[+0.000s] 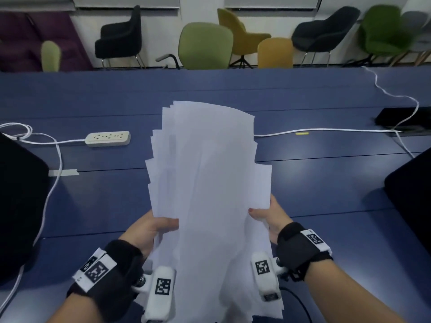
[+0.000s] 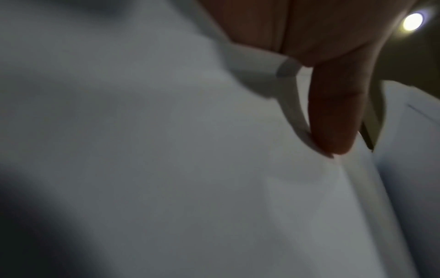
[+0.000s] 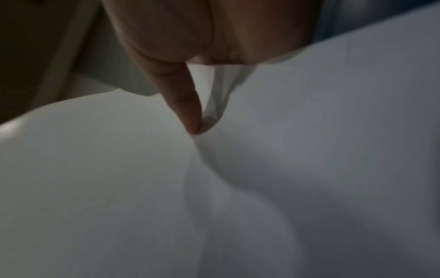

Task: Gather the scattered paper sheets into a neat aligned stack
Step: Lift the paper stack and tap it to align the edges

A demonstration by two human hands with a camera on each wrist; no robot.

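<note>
A loose bundle of several white paper sheets (image 1: pixel 205 173) is held up above the blue table (image 1: pixel 314 183), its far edges staggered and fanned. My left hand (image 1: pixel 158 226) grips the bundle's left edge, thumb on top. My right hand (image 1: pixel 263 214) grips the right edge the same way. In the left wrist view my thumb (image 2: pixel 333 116) presses into the white sheets (image 2: pixel 166 169). The right wrist view shows my thumb (image 3: pixel 188 105) pressing a crease into the sheets (image 3: pixel 285 150). The fingers under the paper are hidden.
A white power strip (image 1: pixel 107 138) with its cord lies left of the sheets. A white cable (image 1: pixel 326 130) runs right to a black box (image 1: pixel 403 116). Dark objects sit at both table sides (image 1: pixel 21 206) (image 1: pixel 412 194). Several chairs (image 1: pixel 205 46) stand beyond the far edge.
</note>
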